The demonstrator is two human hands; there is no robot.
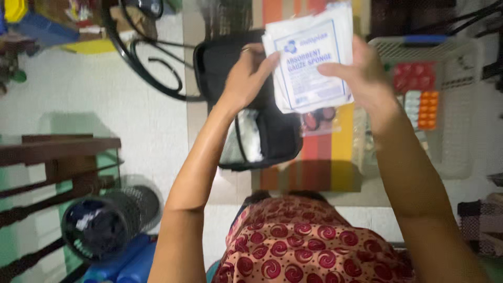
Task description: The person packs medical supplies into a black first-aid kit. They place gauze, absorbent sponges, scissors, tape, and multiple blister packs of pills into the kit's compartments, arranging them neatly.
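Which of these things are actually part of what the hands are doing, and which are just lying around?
In use:
- stack of white gauze packets, held by left hand and right hand
- open black pouch beneath them

Lying about:
- white basket with pill blister packs
- black mesh bin
- dark wooden furniture
- black cables

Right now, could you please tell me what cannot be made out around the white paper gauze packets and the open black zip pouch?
Head view only:
- White paper gauze packets: top edge cut off by the frame; their count is unclear, as they overlap.
- Open black zip pouch: upper inside hidden by left hand and the packets.
- Small clear bag: partly covered by the packets; contents blurred.
- White plastic basket: partly hidden by right hand.
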